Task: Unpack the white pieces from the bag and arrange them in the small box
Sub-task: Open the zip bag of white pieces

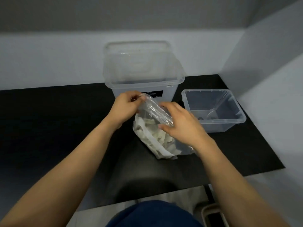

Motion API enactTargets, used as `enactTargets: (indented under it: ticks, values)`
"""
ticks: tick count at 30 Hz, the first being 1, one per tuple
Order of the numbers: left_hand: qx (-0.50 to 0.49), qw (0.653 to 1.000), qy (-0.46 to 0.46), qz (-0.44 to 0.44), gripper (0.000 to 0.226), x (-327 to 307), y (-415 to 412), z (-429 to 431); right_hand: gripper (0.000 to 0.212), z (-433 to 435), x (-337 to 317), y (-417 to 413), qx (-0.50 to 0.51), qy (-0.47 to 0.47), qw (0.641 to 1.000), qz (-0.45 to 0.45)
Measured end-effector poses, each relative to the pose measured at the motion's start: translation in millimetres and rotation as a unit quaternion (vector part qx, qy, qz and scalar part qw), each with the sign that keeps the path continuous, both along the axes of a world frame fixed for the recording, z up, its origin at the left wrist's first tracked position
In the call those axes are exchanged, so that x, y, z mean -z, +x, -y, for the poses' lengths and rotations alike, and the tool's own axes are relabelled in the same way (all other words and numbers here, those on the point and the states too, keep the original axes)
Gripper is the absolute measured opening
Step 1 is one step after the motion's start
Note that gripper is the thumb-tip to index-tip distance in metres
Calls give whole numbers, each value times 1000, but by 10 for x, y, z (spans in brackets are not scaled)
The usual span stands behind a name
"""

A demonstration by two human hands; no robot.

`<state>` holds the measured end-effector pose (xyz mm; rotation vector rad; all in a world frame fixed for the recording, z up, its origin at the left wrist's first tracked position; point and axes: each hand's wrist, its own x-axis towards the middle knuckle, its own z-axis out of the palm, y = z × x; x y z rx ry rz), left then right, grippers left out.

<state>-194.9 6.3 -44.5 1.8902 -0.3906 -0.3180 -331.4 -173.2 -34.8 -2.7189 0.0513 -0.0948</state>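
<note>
A clear plastic bag (152,141) lies on the black table, full of white pieces (161,136) that show through its side. My left hand (127,106) pinches the bag's top edge at the far left. My right hand (178,122) grips the bunched, twisted top of the bag from the right. The small clear box (213,110) stands to the right of the bag, with no white pieces visible inside it.
A large clear bin (142,74) with a black label stands just behind the bag. The black table mat (57,128) extends left. White walls close in at the back and right. The table's front edge is near my lap.
</note>
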Motion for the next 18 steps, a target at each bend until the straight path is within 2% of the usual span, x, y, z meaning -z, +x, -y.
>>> enactTargets:
  ticks: [3, 5, 9, 11, 13, 16, 18]
  values:
    - [-119, 991, -63, 0, 26, 42, 6, -16, 48, -72, 117, 65, 46, 61, 996, 39]
    - [-160, 978, -120, -57, 20, 30, -107, -88, 38, -131, 160, 67, 79, 105, 989, 61]
    - [-6, 967, -127, -221, 33, -18, -334, -175, 15, -254, 147, 64, 120, 185, 971, 89]
    - [21, 962, -143, -234, 35, -68, -321, -136, 13, -299, 135, 60, 128, 247, 956, 93]
    - [6, 958, -165, -236, 33, -130, -257, -85, 11, -354, 135, 43, 119, 289, 944, 101]
    - [-17, 963, -156, -218, 26, -174, -185, -21, 7, -373, 172, 34, 89, 275, 951, 107]
    - [-31, 964, -159, -212, 18, -173, -169, 14, 13, -334, 141, 61, 80, 276, 955, 77]
